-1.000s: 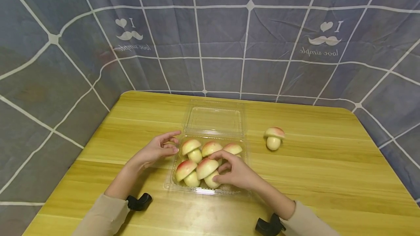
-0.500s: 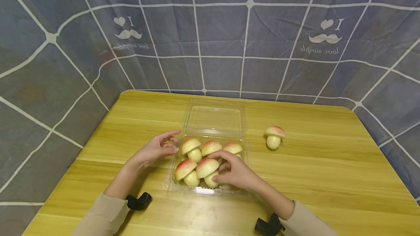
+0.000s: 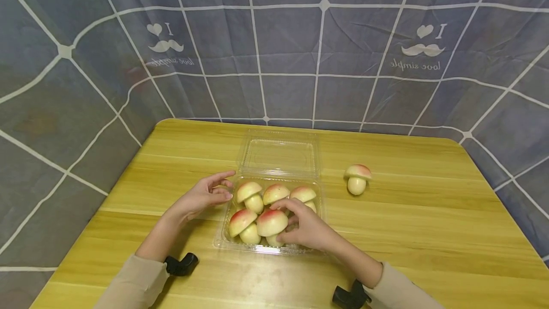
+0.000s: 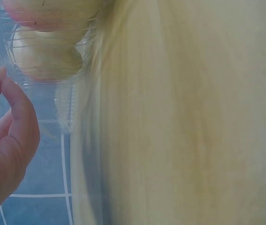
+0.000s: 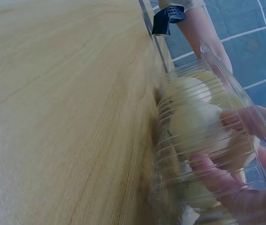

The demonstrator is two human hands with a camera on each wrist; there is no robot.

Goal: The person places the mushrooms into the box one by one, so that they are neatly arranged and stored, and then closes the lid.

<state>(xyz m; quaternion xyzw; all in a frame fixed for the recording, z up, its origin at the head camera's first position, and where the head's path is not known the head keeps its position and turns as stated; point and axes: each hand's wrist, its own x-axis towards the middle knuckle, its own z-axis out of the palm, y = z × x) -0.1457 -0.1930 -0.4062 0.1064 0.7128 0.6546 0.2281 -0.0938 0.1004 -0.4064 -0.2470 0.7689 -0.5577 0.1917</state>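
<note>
Of 6 visible mushroom-shaped pieces, 5 sit in the clear box, 3 far and 2 near, so the boxed share looks largest, with 1 loose piece on the table to the right and the lid unclosed at the far side. The right hand grips the near-middle piece inside the box, its placement apparently unfinished, while the left hand, relaxed and holding nothing, is beside the left edge.
</note>
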